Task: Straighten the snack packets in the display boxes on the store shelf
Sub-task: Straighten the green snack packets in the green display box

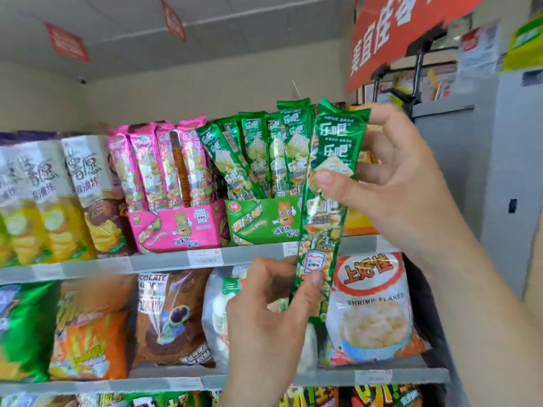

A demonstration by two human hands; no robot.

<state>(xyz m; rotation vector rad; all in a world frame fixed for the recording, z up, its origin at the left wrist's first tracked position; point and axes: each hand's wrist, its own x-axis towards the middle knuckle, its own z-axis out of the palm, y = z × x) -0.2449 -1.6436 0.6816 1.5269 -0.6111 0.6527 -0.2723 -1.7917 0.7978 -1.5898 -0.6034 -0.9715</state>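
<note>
Holding one long green foil snack packet (326, 214) near upright, top tipped slightly right, out in front of the shelving. Right hand (396, 171) pinches its upper half, thumb flat on the front and fingers curled behind. Left hand (264, 318) pinches the lower end, thumb on the front face. Green cardboard display box (264, 223) sits on the grey metal shelf (164, 261), just behind-left of the held packet. Its remaining green packets (255, 154) lean at mixed angles. Pink cardboard display box (179, 227) stands immediately left.
</note>
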